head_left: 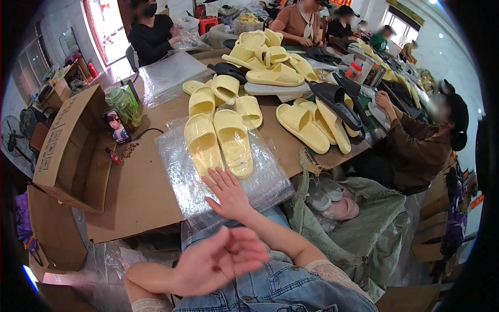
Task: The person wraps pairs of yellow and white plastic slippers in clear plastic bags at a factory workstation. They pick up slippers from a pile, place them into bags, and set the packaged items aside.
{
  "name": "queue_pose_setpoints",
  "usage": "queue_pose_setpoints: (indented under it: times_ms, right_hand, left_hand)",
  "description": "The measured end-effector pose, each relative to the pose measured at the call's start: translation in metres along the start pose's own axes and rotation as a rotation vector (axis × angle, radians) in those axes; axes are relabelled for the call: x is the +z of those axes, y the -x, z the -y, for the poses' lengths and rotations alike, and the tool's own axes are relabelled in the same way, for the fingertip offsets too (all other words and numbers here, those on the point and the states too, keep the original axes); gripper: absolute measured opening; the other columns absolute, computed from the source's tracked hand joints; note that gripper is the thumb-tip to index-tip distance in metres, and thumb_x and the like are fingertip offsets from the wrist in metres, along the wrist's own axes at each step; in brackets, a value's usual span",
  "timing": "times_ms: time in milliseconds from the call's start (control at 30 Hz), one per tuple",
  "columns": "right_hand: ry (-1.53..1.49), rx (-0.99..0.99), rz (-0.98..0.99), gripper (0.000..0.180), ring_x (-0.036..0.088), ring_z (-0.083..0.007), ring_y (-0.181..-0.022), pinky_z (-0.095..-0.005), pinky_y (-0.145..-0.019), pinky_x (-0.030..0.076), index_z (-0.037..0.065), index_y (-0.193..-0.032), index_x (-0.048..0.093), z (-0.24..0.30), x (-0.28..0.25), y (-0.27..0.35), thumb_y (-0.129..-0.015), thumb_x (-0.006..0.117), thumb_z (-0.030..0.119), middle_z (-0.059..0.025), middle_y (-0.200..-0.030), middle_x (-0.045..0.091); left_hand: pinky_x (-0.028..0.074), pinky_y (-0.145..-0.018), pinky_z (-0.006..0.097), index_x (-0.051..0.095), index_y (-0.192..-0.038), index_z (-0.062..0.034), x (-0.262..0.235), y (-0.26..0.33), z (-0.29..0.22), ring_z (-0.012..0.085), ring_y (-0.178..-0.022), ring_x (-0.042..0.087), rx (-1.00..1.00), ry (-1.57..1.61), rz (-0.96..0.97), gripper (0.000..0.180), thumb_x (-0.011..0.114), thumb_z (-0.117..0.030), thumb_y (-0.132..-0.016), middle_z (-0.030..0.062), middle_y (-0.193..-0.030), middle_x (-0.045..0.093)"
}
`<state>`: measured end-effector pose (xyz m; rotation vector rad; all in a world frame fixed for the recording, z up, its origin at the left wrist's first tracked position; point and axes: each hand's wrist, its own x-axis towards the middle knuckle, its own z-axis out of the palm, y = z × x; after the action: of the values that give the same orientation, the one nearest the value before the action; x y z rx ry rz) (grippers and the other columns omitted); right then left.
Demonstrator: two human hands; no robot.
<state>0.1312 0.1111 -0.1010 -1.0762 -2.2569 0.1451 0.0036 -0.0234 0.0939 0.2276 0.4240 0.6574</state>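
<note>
A pale-walled workroom [73, 23] with co-workers [418, 138] surrounds the brown table [138, 192]. Clear plastic bags [273, 179] lie beneath the spread right hand [228, 195], two yellow slippers [236, 140] at its fingertips [219, 172]; nearer the body, the blurred left hand [221, 261] hovers, loosely curled around nothing.

A head-worn fisheye camera looks down and forward over the table [140, 192] from its near edge. That edge lies close; the far edge, farther.
</note>
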Motion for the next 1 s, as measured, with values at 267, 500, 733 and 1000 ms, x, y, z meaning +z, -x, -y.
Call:
queue_pose_setpoints:
  times_ms: [267,500,733,1000]
  right_hand:
    - [0.031,0.0,-0.007,0.059,0.034,-0.0332,-0.143,-0.0484,-0.119,0.024,0.014,-0.147,0.045,0.0,0.001,0.001,-0.095,0.057,0.039,-0.013,-0.152,0.041]
    - [0.033,-0.015,-0.019,0.06,0.036,-0.0355,-0.142,-0.0502,-0.118,0.025,0.013,-0.148,0.044,-0.002,0.001,0.0,-0.095,0.057,0.039,-0.0155,-0.152,0.041]
    - [0.026,-0.015,-0.006,0.06,0.035,-0.0354,-0.142,-0.0504,-0.119,0.024,0.013,-0.148,0.043,0.0,0.001,0.001,-0.096,0.055,0.039,-0.0158,-0.152,0.041]
    - [0.029,-0.009,-0.013,0.06,0.035,-0.0362,-0.142,-0.0502,-0.119,0.023,0.012,-0.148,0.043,-0.001,0.0,0.002,-0.096,0.056,0.038,-0.017,-0.151,0.042]
  left_hand:
    - [0.046,-0.065,0.025,0.061,-0.099,-0.009,-0.176,0.063,-0.048,0.0128,-0.071,0.053,0.47,0.199,-0.599,0.023,0.053,-0.03,-0.103,0.001,-0.084,0.059]
    - [0.041,-0.058,0.03,0.06,-0.085,-0.0172,-0.362,0.143,-0.02,0.0142,-0.063,0.052,0.531,-0.221,-0.995,0.019,0.056,-0.03,-0.099,-0.0018,-0.069,0.055]
    - [0.047,-0.056,0.033,0.057,-0.084,-0.0099,-0.447,0.166,0.023,0.0177,-0.062,0.054,0.12,-0.01,-1.185,0.011,0.063,-0.015,-0.091,0.0031,-0.071,0.054]
    - [0.051,-0.071,0.041,0.059,-0.116,-0.0104,-0.548,0.183,-0.015,0.026,-0.081,0.062,0.587,-0.4,-1.168,0.029,0.061,-0.027,-0.093,0.0082,-0.095,0.065]
